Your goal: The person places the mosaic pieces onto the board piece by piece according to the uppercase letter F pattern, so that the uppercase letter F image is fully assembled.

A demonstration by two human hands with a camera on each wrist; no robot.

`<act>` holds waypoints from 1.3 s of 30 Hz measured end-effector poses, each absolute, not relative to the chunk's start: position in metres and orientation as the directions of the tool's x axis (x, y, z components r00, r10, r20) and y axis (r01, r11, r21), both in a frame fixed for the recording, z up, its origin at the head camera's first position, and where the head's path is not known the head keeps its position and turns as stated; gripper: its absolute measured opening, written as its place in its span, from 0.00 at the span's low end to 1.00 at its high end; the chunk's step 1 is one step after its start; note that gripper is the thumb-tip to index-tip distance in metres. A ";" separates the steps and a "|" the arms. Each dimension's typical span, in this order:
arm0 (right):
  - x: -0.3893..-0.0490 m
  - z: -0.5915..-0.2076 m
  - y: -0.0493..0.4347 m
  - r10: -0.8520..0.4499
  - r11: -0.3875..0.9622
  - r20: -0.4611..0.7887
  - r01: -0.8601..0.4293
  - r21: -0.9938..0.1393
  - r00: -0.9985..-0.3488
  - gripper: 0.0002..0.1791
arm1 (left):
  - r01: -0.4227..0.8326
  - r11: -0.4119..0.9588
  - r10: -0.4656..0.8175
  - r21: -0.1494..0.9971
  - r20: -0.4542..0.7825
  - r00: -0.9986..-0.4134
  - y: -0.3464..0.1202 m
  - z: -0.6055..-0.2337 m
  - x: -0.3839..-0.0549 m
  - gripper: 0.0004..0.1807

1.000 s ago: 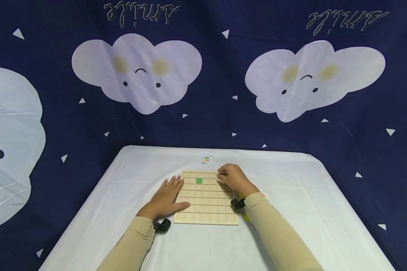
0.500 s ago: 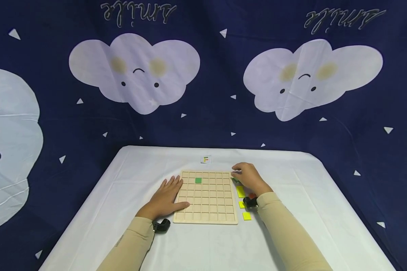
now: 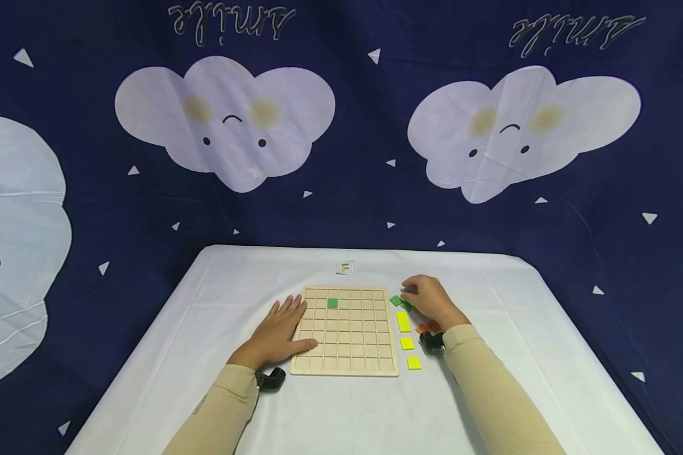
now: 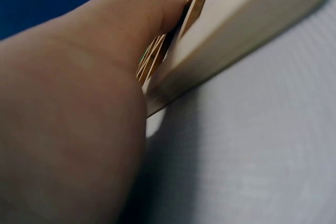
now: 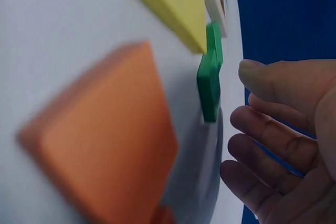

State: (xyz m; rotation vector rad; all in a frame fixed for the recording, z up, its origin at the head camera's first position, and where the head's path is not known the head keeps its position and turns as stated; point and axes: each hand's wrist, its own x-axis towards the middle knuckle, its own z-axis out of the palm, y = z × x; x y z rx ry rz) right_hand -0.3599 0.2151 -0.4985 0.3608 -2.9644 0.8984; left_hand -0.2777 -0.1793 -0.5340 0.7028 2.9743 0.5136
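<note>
Left hand (image 3: 273, 333): it's lying palm down along the left edge of the wooden grid board (image 3: 346, 332), fingers spreading slightly toward the far side, thumb stretching over the near-left squares.
Right hand (image 3: 429, 298): over on the other side it's hovering just beside the loose green tiles (image 3: 396, 301), fingers bending loosely with slim gaps showing between them, thumb standing apart from the tiles.
Board: it's resting flat on the white table (image 3: 341, 417), right between the two hands.
Green tile on the grid (image 3: 332, 303): this one's sitting in the second row from the far edge, third square from the left.
Loose green tiles: two are lying off the board's far right corner; whether they're touching or overlapping, I'm not able to tell.
Yellow tiles (image 3: 403, 321): three are running in a column down the board's right side, the farthest one showing longer than its mates.
Orange pieces (image 3: 422, 328): they're lying to the right of the yellow column, partly hiding behind the right wrist's black camera (image 3: 432, 342).
Card (image 3: 345, 268): a small printed one is lying beyond the board's far edge.
Backdrop (image 3: 364, 158): navy cloth is hanging behind, its white clouds (image 3: 227, 126) smiling upside down.
</note>
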 end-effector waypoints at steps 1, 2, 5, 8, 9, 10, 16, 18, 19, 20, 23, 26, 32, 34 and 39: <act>-0.360 -0.499 0.217 -0.215 0.806 0.087 -0.227 -0.547 -0.973 0.19 | 0.429 0.842 0.443 0.329 0.035 -0.896 -0.179 -0.534 -0.278 0.59; -0.360 -0.499 0.219 -0.219 0.805 0.088 -0.231 -0.547 -0.972 0.19 | 0.428 0.842 0.442 0.329 0.033 -0.896 -0.179 -0.534 -0.278 0.59; -0.359 -0.501 0.225 -0.231 0.795 0.089 -0.240 -0.556 -0.969 0.20 | 0.423 0.842 0.440 0.335 0.030 -0.898 -0.179 -0.534 -0.277 0.59; -0.359 -0.503 0.229 -0.236 0.785 0.080 -0.238 -0.571 -0.969 0.20 | 0.422 0.844 0.439 0.330 0.025 -0.898 -0.179 -0.533 -0.278 0.59; -0.358 -0.503 0.231 -0.235 0.782 0.074 -0.234 -0.578 -0.969 0.21 | 0.424 0.843 0.440 0.330 0.027 -0.897 -0.179 -0.533 -0.278 0.59; -0.358 -0.504 0.232 -0.234 0.779 0.068 -0.229 -0.584 -0.970 0.21 | 0.425 0.843 0.442 0.330 0.027 -0.897 -0.179 -0.533 -0.277 0.59; -0.356 -0.504 0.235 -0.244 0.774 0.063 -0.233 -0.589 -0.968 0.22 | 0.426 0.836 0.442 0.347 0.035 -0.896 -0.178 -0.533 -0.277 0.59; -0.356 -0.504 0.235 -0.248 0.771 0.058 -0.233 -0.593 -0.967 0.22 | 0.423 0.838 0.440 0.346 0.030 -0.897 -0.178 -0.533 -0.277 0.59; -0.356 -0.504 0.235 -0.248 0.768 0.053 -0.230 -0.598 -0.967 0.22 | 0.421 0.840 0.440 0.343 0.024 -0.898 -0.178 -0.533 -0.277 0.59; -0.355 -0.503 0.235 -0.251 0.764 0.050 -0.230 -0.603 -0.967 0.22 | 0.421 0.838 0.440 0.346 0.025 -0.897 -0.178 -0.532 -0.277 0.59; -0.353 -0.502 0.235 -0.260 0.751 0.041 -0.228 -0.619 -0.965 0.22 | 0.423 0.836 0.443 0.350 0.024 -0.896 -0.179 -0.532 -0.277 0.60; -0.352 -0.501 0.233 -0.274 0.750 0.033 -0.235 -0.618 -0.961 0.21 | 0.428 0.832 0.448 0.353 0.028 -0.894 -0.179 -0.532 -0.278 0.59; -0.353 -0.502 0.230 -0.272 0.768 -0.001 -0.217 -0.603 -0.962 0.18 | 0.438 0.825 0.453 0.358 0.046 -0.890 -0.179 -0.532 -0.277 0.59; -0.353 -0.502 0.229 -0.266 0.769 -0.006 -0.208 -0.604 -0.964 0.18 | 0.442 0.822 0.453 0.358 0.057 -0.890 -0.179 -0.532 -0.276 0.58; -0.353 -0.503 0.229 -0.249 0.771 -0.012 -0.190 -0.608 -0.968 0.17 | 0.449 0.821 0.455 0.352 0.071 -0.887 -0.179 -0.531 -0.276 0.58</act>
